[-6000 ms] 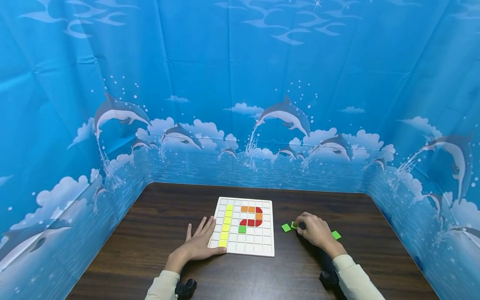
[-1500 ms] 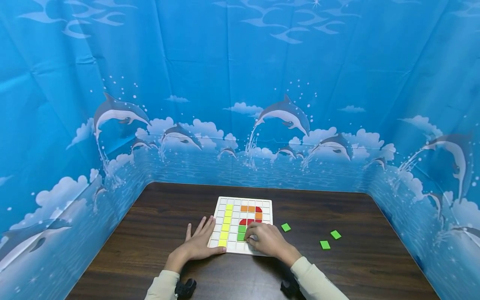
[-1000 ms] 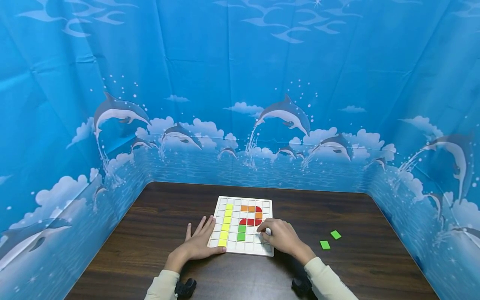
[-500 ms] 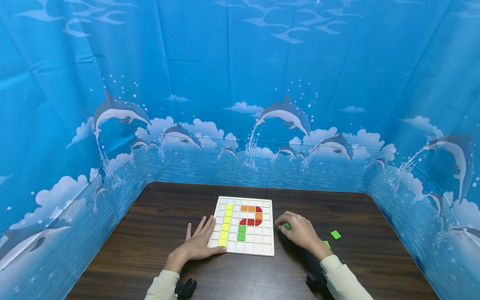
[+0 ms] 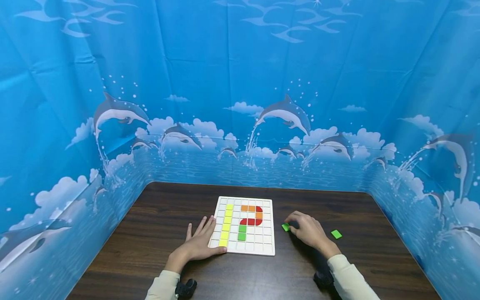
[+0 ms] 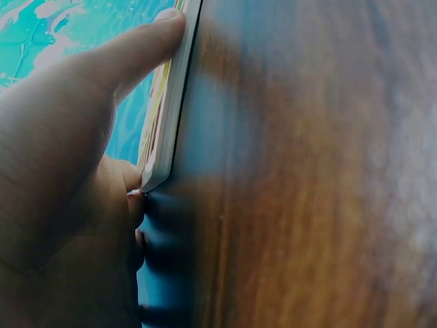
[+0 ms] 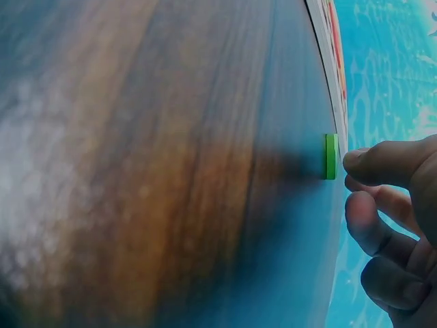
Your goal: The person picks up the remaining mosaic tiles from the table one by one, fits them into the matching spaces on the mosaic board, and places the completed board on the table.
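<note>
A white gridded board (image 5: 267,238) lies on the table, bearing a yellow column (image 5: 226,221), two green squares (image 5: 241,233), and orange and red pieces in a hooked shape. My left hand (image 5: 198,243) rests with spread fingers at its left edge, thumb along the near edge. In the left wrist view, that thumb (image 6: 136,58) lies against the board's side. Right of the board, my right hand (image 5: 308,230) is beside a loose green tile (image 5: 286,227), fingers loosely bent. The right wrist view shows thumb and fingers just beyond the tile (image 7: 330,157), with nothing between them.
Another green tile (image 5: 336,234) lies farther right on the dark wooden table (image 5: 180,208). A blue dolphin-print curtain (image 5: 210,83) surrounds the table's back and sides. Each wrist wears a black camera (image 5: 185,288).
A second green square was added below the first on the board. My right hand has since moved right, off the board to the loose tile. The left hand has stayed put.
</note>
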### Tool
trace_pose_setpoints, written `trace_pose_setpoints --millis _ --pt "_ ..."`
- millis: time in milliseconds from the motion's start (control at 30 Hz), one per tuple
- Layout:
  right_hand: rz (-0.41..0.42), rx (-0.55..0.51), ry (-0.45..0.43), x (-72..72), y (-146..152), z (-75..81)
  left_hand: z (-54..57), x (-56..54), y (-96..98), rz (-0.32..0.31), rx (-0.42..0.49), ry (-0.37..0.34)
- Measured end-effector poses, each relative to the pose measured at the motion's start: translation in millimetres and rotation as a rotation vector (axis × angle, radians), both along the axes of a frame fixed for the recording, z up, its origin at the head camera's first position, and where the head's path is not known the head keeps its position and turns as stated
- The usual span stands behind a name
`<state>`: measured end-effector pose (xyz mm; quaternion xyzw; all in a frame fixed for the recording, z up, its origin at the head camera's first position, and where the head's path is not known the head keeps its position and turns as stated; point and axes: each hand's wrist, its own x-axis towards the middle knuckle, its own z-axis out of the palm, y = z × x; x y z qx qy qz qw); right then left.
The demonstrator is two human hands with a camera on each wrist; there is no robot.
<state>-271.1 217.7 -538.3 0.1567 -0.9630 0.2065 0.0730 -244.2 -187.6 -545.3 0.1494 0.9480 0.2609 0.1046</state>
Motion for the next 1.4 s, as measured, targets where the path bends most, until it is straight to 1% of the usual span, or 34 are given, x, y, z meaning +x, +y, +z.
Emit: trace_pose_setpoints --millis 133,167,367,567,667,833,967,1100,1200,1233,1333,1400 --pt "0.007 0.014 0.003 0.1 2.2 -2.1 1.3 -0.9 1.0 0.002 -0.025 -0.01" --pt "0.012 0.015 0.003 0.3 2.6 -2.5 5.3 0.5 2.4 0.009 -0.045 -0.025" --pt "0.031 0.032 0.023 0.6 4.7 -5.5 3.9 -0.6 3.0 0.012 -0.092 -0.03" --pt "0.022 0.04 0.03 0.2 5.7 -7.1 2.9 0.5 2.8 0.009 -0.106 -0.042" --pt "0.007 0.042 0.02 0.2 4.9 -7.5 -1.1 -1.3 1.2 0.004 -0.082 -0.042" --pt "0.001 0.043 0.026 0.6 4.4 -8.6 -12.8 -4.3 -2.1 -0.016 -0.016 -0.009" --pt "-0.004 0.041 0.03 0.1 4.6 -8.9 -18.0 -6.0 -3.4 -0.012 -0.022 0.005" --pt "-0.005 0.04 0.026 0.4 4.9 -8.3 -14.9 -4.1 -3.8 -0.02 -0.002 0.007" --pt "-0.005 0.03 0.021 1.8 4.2 -6.6 -6.7 -0.9 -2.8 -0.022 0.014 -0.002" --pt "-0.002 0.023 0.021 2.5 3.6 -5.7 -8.3 -1.8 -3.6 -0.029 0.013 0.006" --pt "0.002 0.001 0.02 4.9 1.1 -2.7 -4.3 -0.6 -3.3 -0.024 0.009 0.004" --pt "0.006 -0.011 0.023 6.3 -1.4 -1.4 -5.8 -1.4 -3.9 -0.022 0.01 0.007"
